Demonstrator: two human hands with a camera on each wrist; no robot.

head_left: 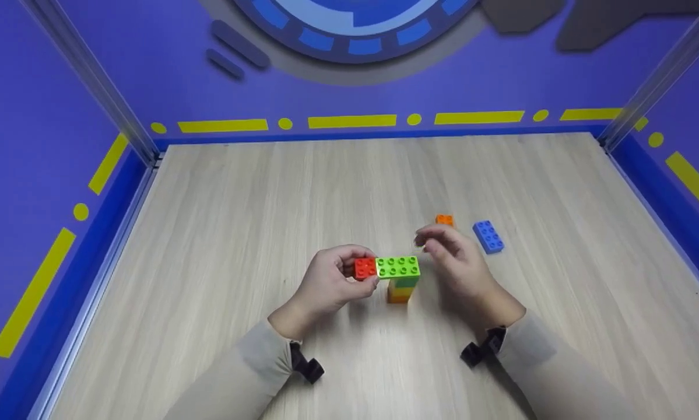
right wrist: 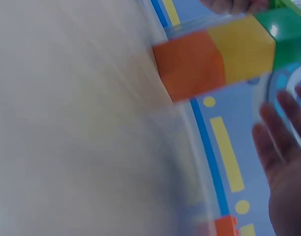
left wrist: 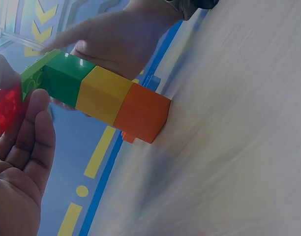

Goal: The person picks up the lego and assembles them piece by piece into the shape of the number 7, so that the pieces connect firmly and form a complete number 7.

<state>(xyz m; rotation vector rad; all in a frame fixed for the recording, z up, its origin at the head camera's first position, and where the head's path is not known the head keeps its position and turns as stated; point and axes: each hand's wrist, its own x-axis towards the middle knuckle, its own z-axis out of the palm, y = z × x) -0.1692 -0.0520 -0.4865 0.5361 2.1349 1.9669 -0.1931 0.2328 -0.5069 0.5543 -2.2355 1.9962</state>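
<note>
A stack stands upright on the table: an orange block (left wrist: 143, 113) at the bottom, a yellow block (left wrist: 104, 94) and a dark green block (left wrist: 68, 77) above it, and a long light green brick (head_left: 398, 267) across the top, reaching out to the left. At that brick's left end is a red brick (head_left: 365, 268), which the left hand (head_left: 334, 277) pinches between thumb and fingers. Just right of the stack, the right hand (head_left: 463, 265) is raised with fingers loosely bent, holding nothing; in the right wrist view its fingers are spread beside the stack.
Beyond the right hand lies a small orange brick (head_left: 444, 220), partly hidden by that hand. A blue brick (head_left: 488, 236) lies to its right on the wooden table (head_left: 238, 204). Blue panels (head_left: 355, 99) border the table at the back and both sides.
</note>
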